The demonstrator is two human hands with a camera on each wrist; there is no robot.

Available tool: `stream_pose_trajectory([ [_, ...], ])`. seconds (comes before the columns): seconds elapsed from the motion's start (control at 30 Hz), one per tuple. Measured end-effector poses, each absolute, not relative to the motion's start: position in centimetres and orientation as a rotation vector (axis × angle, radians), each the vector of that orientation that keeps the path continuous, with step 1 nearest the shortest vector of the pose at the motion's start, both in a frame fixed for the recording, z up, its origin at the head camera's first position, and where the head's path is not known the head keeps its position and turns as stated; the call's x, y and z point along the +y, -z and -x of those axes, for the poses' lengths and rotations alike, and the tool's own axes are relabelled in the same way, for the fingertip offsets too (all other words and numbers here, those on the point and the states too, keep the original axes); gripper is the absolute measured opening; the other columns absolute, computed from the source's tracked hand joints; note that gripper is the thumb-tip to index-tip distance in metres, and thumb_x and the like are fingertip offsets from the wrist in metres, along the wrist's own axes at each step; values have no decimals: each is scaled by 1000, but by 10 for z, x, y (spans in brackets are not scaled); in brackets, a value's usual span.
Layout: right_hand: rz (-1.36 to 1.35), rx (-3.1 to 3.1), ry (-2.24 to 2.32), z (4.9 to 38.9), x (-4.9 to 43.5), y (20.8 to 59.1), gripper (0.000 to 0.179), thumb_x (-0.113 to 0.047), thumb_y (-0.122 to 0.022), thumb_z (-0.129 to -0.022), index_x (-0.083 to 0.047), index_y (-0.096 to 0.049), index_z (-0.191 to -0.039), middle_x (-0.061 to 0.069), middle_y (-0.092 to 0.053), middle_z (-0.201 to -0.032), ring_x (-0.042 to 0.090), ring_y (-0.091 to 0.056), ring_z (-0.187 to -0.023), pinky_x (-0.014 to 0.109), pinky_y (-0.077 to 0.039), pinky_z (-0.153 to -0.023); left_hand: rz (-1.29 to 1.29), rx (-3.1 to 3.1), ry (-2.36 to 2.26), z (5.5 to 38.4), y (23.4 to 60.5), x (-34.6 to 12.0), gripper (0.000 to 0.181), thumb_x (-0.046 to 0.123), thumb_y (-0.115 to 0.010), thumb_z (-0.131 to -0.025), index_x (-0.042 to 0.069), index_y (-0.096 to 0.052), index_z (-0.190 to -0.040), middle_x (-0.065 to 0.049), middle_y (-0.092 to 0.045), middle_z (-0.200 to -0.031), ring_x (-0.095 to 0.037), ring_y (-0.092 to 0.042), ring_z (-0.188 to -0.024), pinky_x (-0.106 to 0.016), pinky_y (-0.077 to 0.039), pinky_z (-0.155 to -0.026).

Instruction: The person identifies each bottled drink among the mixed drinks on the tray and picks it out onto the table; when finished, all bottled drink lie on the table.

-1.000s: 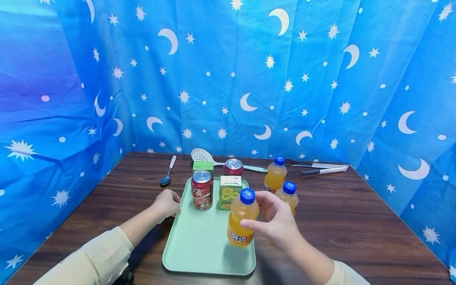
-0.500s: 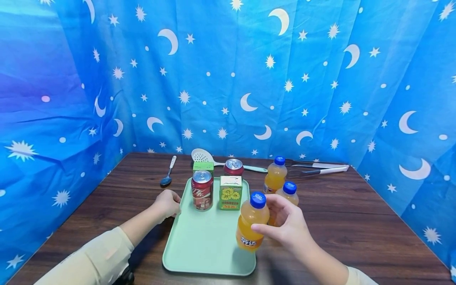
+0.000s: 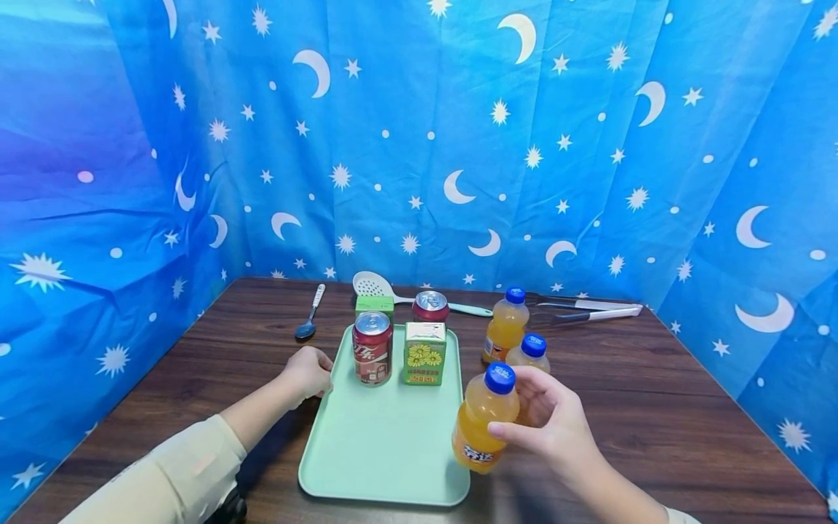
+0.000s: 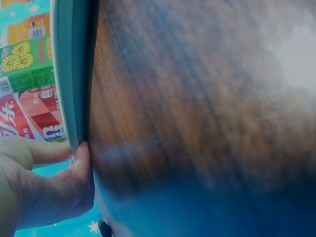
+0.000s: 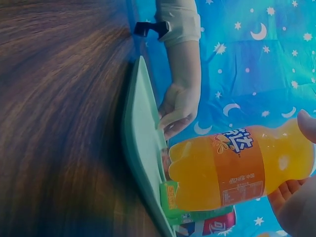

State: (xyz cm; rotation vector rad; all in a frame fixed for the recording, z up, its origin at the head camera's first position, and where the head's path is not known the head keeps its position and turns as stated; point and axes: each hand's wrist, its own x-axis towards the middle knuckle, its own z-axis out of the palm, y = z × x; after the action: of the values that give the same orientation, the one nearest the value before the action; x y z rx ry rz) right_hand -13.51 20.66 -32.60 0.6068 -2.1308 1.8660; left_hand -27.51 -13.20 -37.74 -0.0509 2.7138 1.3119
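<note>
My right hand (image 3: 556, 429) grips an orange soda bottle (image 3: 481, 418) with a blue cap, thumb on the near side. The bottle overlaps the right rim of a pale green tray (image 3: 380, 444); in the right wrist view there is a gap between the bottle's base and the tray. With thumb and fingers, my left hand (image 3: 309, 372) pinches the tray's left rim, which shows close up in the left wrist view. On the tray stand a red soda can (image 3: 372, 349) and a green drink carton (image 3: 424, 354) with yellow flowers. Behind them are another can (image 3: 430, 307) and carton (image 3: 374, 306).
Two more orange soda bottles stand right of the tray, one bottle (image 3: 506, 325) farther back and one bottle (image 3: 532, 354) behind my right hand. A skimmer (image 3: 373, 285), a spoon (image 3: 308, 324) and tongs (image 3: 589, 313) lie towards the back. A starry blue cloth (image 3: 419, 145) surrounds the table.
My right hand has carried the bottle rightward and a little nearer, from over the tray to its right rim. The left hand stays at the tray's left rim.
</note>
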Motion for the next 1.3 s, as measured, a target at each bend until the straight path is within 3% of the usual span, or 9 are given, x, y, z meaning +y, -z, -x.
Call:
stream_pose_trajectory([
  [0.27,-776,-2036,-1891,136,220,334,49,16,-71,-70,5,-55,-115,8,-64,-110,18,-61,-103,27,-49,-88,64,2708,-1316,275,377,-132,21,-14,-62,-75,-12,-62,-96,-17,-59,-88,-23,-60,-68,-35,-55,-58],
  [0.87,-634,-2076,-1913,129,243,343,45,16,-66,-73,9,-53,-116,12,-64,-109,20,-61,-100,25,-49,-86,67,2707,-1326,276,379,-135,22,-13,-63,-76,-12,-61,-98,-18,-59,-91,-23,-61,-70,-35,-55,-58],
  [1.3,-473,-2157,-1948,125,256,348,42,13,-65,-76,5,-54,-116,9,-64,-110,18,-60,-100,22,-48,-86,66,2701,-1345,275,377,-133,23,-13,-64,-75,-12,-61,-97,-18,-59,-89,-23,-62,-69,-35,-56,-59],
])
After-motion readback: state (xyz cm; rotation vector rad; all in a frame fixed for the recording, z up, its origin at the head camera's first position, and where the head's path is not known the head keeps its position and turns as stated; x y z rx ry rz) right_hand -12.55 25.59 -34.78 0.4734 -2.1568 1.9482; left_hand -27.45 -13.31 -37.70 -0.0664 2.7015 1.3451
